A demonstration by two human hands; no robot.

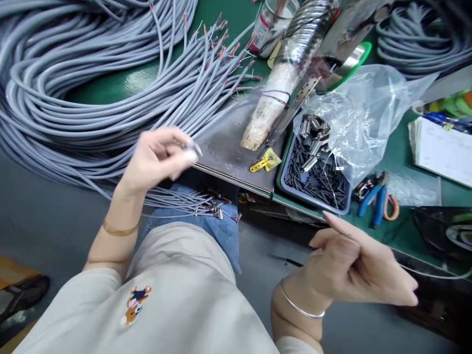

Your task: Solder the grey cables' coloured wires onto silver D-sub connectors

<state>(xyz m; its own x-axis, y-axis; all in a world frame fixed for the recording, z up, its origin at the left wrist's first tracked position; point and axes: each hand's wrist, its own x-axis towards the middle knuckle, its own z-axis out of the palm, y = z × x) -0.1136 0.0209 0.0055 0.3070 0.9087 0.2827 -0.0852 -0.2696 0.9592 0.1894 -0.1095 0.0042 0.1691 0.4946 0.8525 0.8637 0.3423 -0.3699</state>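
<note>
My left hand is raised over my lap with its fingers pinched on a small metal connector at the end of a grey cable. Below it a bundle of grey cables with fitted metal ends lies across my knee. My right hand hangs below the bench edge, fingers loosely spread and nothing in it. It is nearest the dark tray of small black sleeves and metal parts.
Large coils of grey cable fill the left of the green bench. A foil-wrapped tool leans over a grey plate. A clear plastic bag, blue-handled pliers, a jar and a white box lie on the right.
</note>
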